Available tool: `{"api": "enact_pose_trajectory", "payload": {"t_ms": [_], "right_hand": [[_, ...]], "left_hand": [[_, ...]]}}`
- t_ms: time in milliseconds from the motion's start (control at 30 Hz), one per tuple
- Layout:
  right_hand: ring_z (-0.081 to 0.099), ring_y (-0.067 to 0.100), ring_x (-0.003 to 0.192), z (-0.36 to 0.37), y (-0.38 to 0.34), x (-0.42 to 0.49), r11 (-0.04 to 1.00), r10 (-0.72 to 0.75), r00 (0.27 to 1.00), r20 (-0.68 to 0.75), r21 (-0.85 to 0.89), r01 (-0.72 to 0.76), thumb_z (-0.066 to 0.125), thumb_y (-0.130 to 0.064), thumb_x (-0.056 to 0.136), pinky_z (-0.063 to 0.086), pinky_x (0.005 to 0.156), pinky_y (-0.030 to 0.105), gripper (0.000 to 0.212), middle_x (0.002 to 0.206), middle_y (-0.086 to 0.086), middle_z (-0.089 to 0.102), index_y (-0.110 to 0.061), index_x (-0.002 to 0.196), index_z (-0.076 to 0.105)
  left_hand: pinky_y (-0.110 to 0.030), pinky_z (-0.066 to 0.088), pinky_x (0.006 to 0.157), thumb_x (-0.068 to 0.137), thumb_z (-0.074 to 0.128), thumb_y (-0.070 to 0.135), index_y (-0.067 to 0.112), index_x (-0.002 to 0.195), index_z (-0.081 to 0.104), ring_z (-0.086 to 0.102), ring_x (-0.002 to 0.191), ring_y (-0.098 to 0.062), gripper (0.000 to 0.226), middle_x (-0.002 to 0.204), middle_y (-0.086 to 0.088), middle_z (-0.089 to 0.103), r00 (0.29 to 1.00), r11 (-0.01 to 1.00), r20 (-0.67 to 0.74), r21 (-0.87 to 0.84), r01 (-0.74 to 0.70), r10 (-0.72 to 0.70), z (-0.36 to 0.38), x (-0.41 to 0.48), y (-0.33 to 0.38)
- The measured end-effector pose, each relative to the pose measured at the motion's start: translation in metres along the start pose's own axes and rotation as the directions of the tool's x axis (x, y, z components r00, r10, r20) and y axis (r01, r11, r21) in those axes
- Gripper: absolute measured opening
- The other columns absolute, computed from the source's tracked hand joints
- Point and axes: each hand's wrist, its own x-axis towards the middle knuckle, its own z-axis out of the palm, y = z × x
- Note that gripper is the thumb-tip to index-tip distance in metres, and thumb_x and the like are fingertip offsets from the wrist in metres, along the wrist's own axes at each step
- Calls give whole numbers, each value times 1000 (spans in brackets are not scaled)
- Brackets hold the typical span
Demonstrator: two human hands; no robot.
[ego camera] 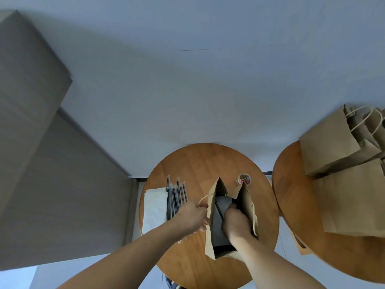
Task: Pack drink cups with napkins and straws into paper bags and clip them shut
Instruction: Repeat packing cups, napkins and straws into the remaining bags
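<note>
- Between the two sets of fingers, the paper bag (pixel 210 236) is standing upright on the table (pixel 198 163). Its mouth is pointing up, and the mouth's long axis is running away from the person.
- The left hand (pixel 192 219) is curling its fingers (pixel 205 223) round the bag's left rim and rope handle, pinching them. The right hand (pixel 235 223) is reaching into the mouth, and its fingers are hidden, so I cannot tell their state.
- A sideways pull from the left fingers is probably risking a torn rim or a tipped bag. A hard push from the right hand may be risking a bend in the thin dark straw (pixel 219 209) beside it.
- Just left of the left fingers, loose straws (pixel 176 197) and napkins (pixel 155 207) are lying. Beyond the right fingers a jar of clips (pixel 244 178) is waiting. Well to the right, other bags (pixel 337 155) are sitting on a second table.
</note>
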Motion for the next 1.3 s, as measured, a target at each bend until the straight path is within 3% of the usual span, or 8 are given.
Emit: {"api": "enact_pose_trajectory", "payload": {"t_ms": [100, 233, 433, 600, 833, 1033, 1200, 1300], "right_hand": [[55, 33, 113, -1, -4, -5, 939, -78, 990, -117, -343, 33, 41, -16, 99, 50, 93, 36, 42, 127, 25, 48, 9, 133, 36], [56, 28, 108, -6, -12, -5, 951, -228, 942, -246, -265, 161, 45, -15, 98, 49, 85, 33, 37, 127, 17, 47, -3, 132, 38], [60, 28, 114, -21, -16, -7, 921, -224, 970, 91, -306, 241, 53, -14, 96, 49, 91, 35, 36, 126, 10, 58, -12, 131, 46], [63, 28, 110, -42, -26, -19, 933, -172, 971, 169, -287, 215, 54, -10, 96, 51, 90, 34, 27, 121, 11, 65, -7, 123, 59], [61, 21, 80, -111, -34, -56, 944, -330, 943, -51, -48, 328, 47, -18, 97, 44, 58, 26, 14, 86, 0, 61, -16, 104, 59], [61, 15, 111, -181, 0, -74, 900, -259, 827, -500, 186, 394, 43, -33, 102, 45, 87, 24, 34, 121, -6, 64, -21, 130, 59], [61, 19, 72, -152, 35, -61, 862, 48, 992, -115, 507, 17, 37, -47, 102, 55, 69, 36, 35, 98, 15, 68, -18, 93, 54], [67, 27, 87, -117, 47, -58, 736, 139, 975, 172, 641, -218, 38, -55, 100, 61, 67, 37, 55, 115, 19, 62, -11, 130, 52]], "left_hand": [[-30, 57, 66, 96, 40, 16, 26, 99, 58, 72, 68, -14, 21, 82, -5, 73, 1000, 999, -20, 31, -22, 22, -2, -1, -2], [-36, 60, 72, 98, 39, 16, 24, 108, 57, 73, 76, -20, 22, 86, -5, 72, 998, 998, -49, 45, -36, 38, -5, -2, -3], [-34, 60, 72, 98, 40, 18, 23, 109, 58, 71, 71, -15, 22, 89, -4, 69, 998, 999, -41, 20, -36, 37, -5, -4, -9], [-34, 61, 74, 95, 44, 25, 27, 100, 57, 72, 68, -12, 14, 88, 2, 71, 996, 994, -37, 78, -77, 80, -10, -1, -11], [-45, 57, 89, 94, 50, 38, 17, 118, 56, 71, 86, -19, 32, 107, -10, 68, 989, 971, 67, 190, -146, 136, -9, -4, 4], [-33, 56, 87, 94, 54, 40, 15, 139, 47, 65, 99, -18, 52, 126, -7, 59, 976, 958, 118, 200, -204, 184, -5, -5, 10], [-36, 52, 96, 82, 66, 41, 15, 149, 31, 55, 120, -24, 80, 142, -10, 50, 959, 958, 238, 200, -203, 154, 0, -10, -2], [-34, 53, 94, 78, 70, 45, 15, 153, 21, 48, 130, -30, 95, 152, -14, 39, 950, 962, 301, 223, -156, 85, 5, -14, -10]]}}
